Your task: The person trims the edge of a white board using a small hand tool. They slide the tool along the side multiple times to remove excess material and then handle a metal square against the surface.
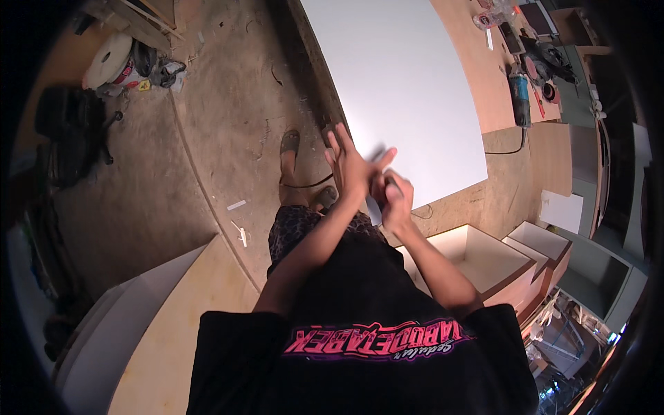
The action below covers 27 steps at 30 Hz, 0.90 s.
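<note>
Nearest the camera, a black shirt (360, 332) with pink lettering fills the lower middle, and both bare forearms rise from it to meet at the near corner of a large white panel (398, 90). At lower left a bare plywood sheet (173, 332) lies beside a pale board. To the right of the arms, near, an open white box (477, 256) shows a bare inside, and two more open white boxes (543, 242) sit just beyond it; what they hold cannot be told.

At the middle, the right hand (396, 200) is curled tight around a small dark object (389, 183), blurred too much to identify. The left hand (349, 166) is open, fingers spread and flat, touching the right hand and lying over the panel's near corner.

Beyond the hands a sandalled foot (290, 145) stands on the dusty floor (221, 104). Farther right, a blue power tool (519, 97) with its cable rests on a brown worktop (484, 76). Far left, a white roll (107, 59) lies among clutter.
</note>
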### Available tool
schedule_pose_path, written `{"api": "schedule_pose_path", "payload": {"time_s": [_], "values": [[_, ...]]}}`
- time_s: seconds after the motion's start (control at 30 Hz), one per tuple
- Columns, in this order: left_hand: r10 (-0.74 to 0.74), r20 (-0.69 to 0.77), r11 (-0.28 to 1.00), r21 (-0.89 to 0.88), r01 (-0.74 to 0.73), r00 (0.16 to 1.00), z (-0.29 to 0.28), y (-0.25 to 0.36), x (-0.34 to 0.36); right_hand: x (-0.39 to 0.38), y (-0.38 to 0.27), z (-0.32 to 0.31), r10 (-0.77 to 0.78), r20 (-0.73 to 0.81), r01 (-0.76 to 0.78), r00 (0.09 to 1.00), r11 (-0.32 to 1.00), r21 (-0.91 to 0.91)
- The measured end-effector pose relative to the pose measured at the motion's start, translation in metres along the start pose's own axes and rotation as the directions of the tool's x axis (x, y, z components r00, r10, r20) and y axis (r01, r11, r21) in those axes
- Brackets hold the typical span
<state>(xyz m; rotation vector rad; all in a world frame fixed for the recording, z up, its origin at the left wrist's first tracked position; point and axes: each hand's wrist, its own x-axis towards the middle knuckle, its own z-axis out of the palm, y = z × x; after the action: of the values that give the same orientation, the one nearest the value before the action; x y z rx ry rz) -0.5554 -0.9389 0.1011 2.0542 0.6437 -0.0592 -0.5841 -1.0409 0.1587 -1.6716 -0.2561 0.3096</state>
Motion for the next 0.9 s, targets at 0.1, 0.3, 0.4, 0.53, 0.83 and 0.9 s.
{"api": "schedule_pose_path", "payload": {"time_s": [0.1,0.3,0.4,0.53,0.83,0.9], "values": [[-0.059,0.033,0.995,-0.079,0.061,0.998,0.006,0.000,-0.010,-0.012,0.010,-0.003,0.023,-0.048,-0.020,0.999,0.998,0.066],[-0.064,0.028,0.998,-0.029,0.064,0.998,0.010,-0.013,-0.010,-0.012,0.012,0.008,0.095,-0.093,-0.080,0.991,0.986,0.147],[-0.052,0.018,0.998,-0.036,0.052,0.999,0.018,-0.012,-0.049,-0.048,0.011,-0.011,0.012,-0.053,-0.007,0.999,0.995,0.103],[-0.094,0.040,0.995,-0.022,0.095,0.995,0.020,-0.019,-0.037,-0.038,0.021,-0.005,0.125,-0.078,-0.112,0.989,0.982,0.154],[-0.072,0.034,0.983,-0.167,0.077,0.997,0.019,-0.012,-0.058,-0.051,0.015,-0.011,0.093,-0.062,-0.082,0.994,0.984,0.157],[-0.101,0.111,0.992,-0.062,0.108,0.989,0.015,-0.017,-0.036,-0.033,0.015,-0.003,0.122,-0.046,-0.117,0.991,0.988,0.101]]}}
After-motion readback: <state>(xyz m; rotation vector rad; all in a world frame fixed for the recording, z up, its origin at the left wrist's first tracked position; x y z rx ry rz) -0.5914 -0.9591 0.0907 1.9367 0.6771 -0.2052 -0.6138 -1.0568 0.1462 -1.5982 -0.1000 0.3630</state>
